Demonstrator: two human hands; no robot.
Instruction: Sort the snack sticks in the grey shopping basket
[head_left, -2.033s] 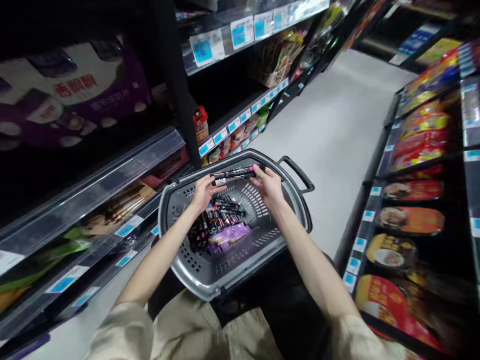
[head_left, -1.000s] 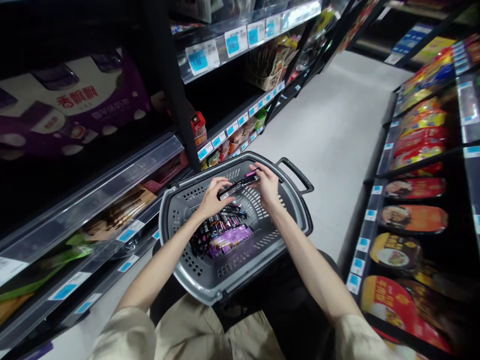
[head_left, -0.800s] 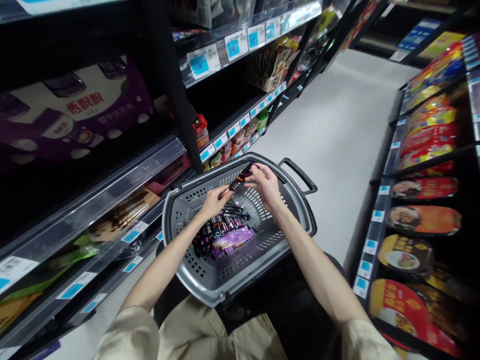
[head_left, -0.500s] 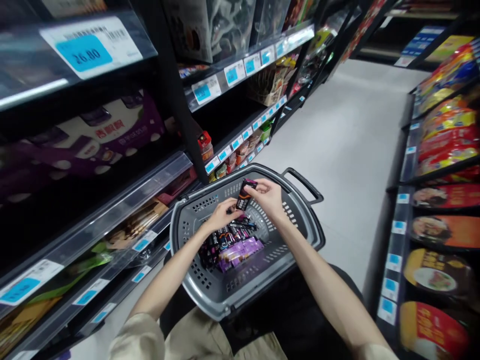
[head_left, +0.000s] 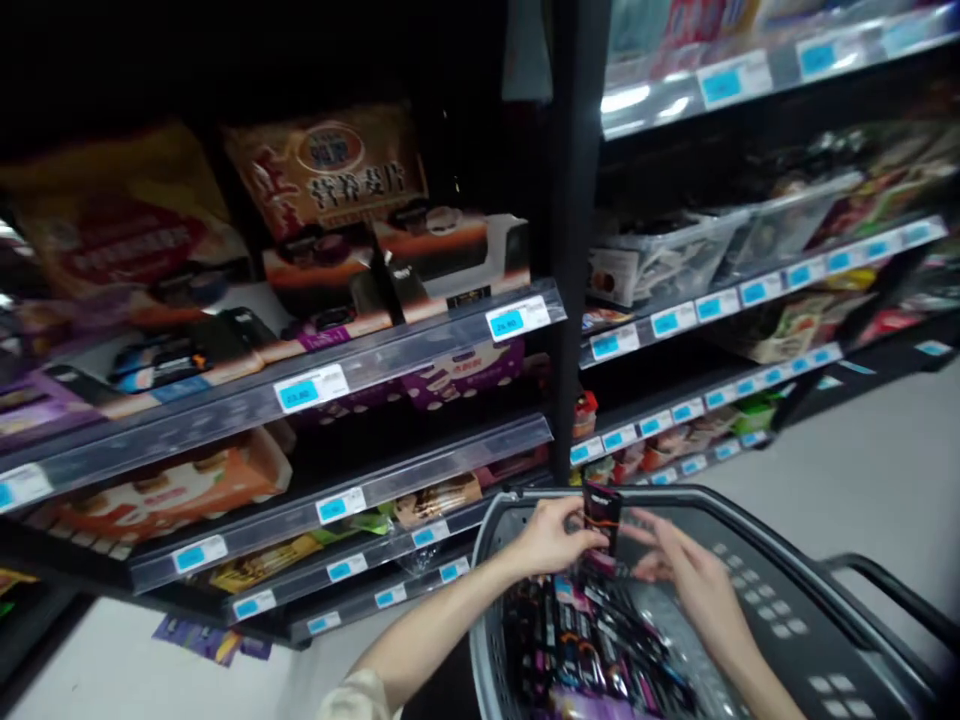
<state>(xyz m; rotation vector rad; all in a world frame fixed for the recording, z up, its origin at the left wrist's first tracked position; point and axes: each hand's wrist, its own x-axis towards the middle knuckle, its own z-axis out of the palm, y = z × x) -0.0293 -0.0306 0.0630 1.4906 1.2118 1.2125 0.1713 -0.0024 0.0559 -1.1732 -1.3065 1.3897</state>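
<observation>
My left hand grips a small black sachet with a pinkish lower part, held upright above the basket. Just to the right is my right hand, its fingers stretched out and slightly smeared; it appears to hold nothing. Beneath both hands, the grey shopping basket holds several black sachets in a heap. A few purple packets lie nearest me, cut off by the lower frame edge.
Shelves with a clear price rail rise ahead, bearing brown display boxes and a cereal bag. Purple packets lie on the floor at left. The basket's handle sticks out right.
My view has swung left and up toward the shelves. The sachet has passed from my right hand to my left. My right hand's fingers have opened away from it.
</observation>
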